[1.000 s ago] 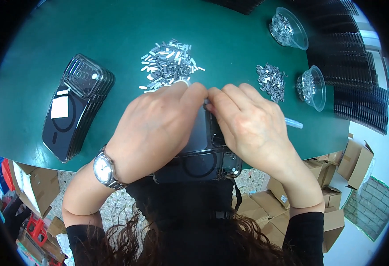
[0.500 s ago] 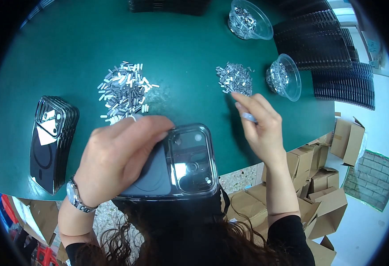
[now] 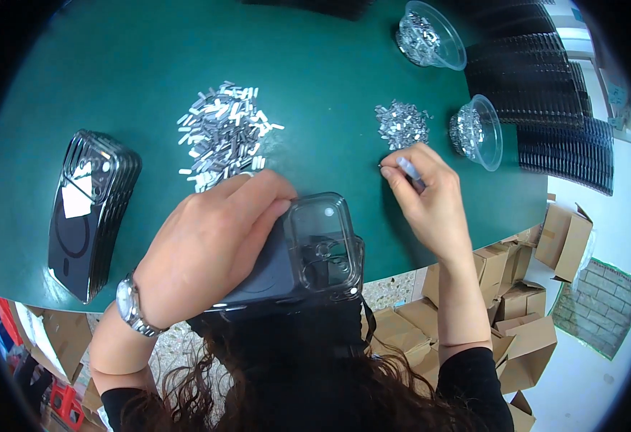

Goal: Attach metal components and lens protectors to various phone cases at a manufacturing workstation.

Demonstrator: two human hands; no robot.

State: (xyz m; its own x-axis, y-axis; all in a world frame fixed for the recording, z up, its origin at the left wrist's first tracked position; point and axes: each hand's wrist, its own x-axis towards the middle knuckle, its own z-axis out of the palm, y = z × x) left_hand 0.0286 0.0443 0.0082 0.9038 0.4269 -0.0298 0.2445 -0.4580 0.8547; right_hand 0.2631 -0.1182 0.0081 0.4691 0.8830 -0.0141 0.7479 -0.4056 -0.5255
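Note:
My left hand [image 3: 211, 237] is closed on a clear phone case [image 3: 322, 248] with a grey back panel, held tilted at the table's near edge. Another case's edge shows beneath it. Just beyond those fingers lies a pile of small white and grey strips [image 3: 225, 133]. My right hand [image 3: 430, 191] is pinched, thumb against index finger, with a tiny dark piece [image 3: 381, 166] at the tips. Across its curled fingers lies a pale, rod-like thing [image 3: 409, 170] whose kind I cannot make out. Close beyond that hand is a pile of small shiny metallic pieces [image 3: 402, 124].
A stack of dark-backed clear phone cases [image 3: 78, 237] stands on the green table [image 3: 315, 79] at left. Two clear plastic bowls [image 3: 489, 133] of shiny pieces stand at far right, before tall stacks of dark cases [image 3: 567, 155]. Cardboard boxes [image 3: 535, 345] cover the floor at right.
My right thumb and index finger have closed together, a little nearer me relative to the metallic pile. The case in my left hand has tipped. The whole view has shifted slightly.

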